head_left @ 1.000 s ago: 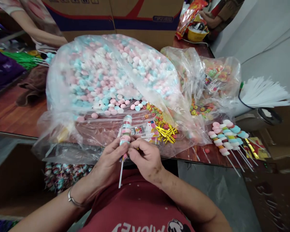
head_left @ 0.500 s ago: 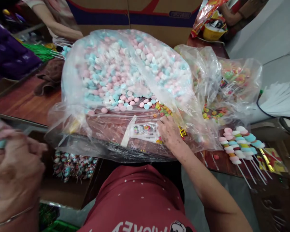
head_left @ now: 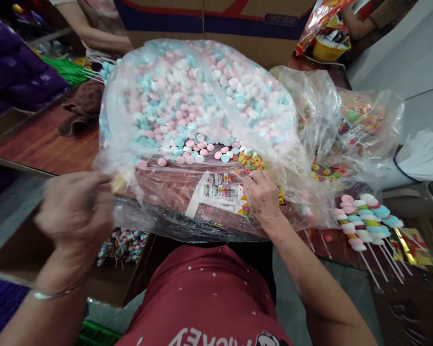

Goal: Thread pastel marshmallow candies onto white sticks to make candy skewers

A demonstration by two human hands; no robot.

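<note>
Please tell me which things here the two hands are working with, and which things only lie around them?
In use:
- right hand on the printed labels
- left hand at the edge of the big candy bag
- ring candies

Lying about:
- finished candy sticks
- brown cloth
- cardboard box
- white sticks

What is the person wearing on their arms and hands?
Both arms are bare, with no sleeves or gloves. The left hand has a thin silver bangle on its wrist. The right hand wears nothing. The shirt is dark red with tiny white dots.
</note>
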